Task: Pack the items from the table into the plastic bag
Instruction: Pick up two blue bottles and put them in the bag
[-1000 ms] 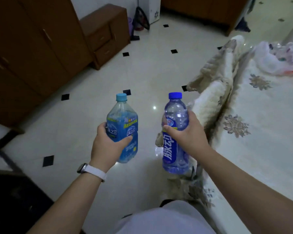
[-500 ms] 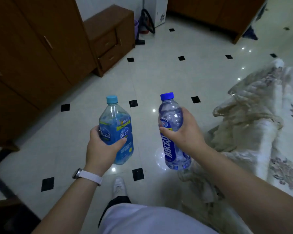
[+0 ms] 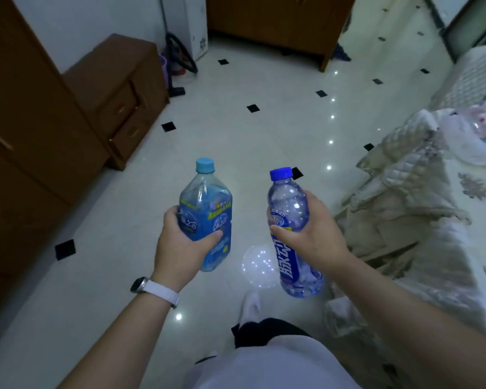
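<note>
My left hand (image 3: 180, 245) grips a squarish light-blue bottle (image 3: 208, 203) with a pale blue cap, held upright over the tiled floor. My right hand (image 3: 312, 234) grips a rounder clear bottle (image 3: 288, 203) with a dark blue cap and blue label, also upright, to the right of the first one. A translucent plastic bag (image 3: 472, 136) with pinkish contents lies at the far right on the cloth-covered table (image 3: 443, 220), well beyond my right hand.
Brown wardrobe (image 3: 26, 122) and a low drawer cabinet (image 3: 124, 88) line the left side. Another wooden cabinet (image 3: 278, 21) stands at the back. The table's quilted cloth (image 3: 399, 175) hangs down on the right. My foot in a white sock (image 3: 251, 304) is on the glossy floor.
The view swung left, then back toward the table; the plastic bag left the view and is again in sight at the right edge. Both hands kept their bottles, and I stepped forward.
</note>
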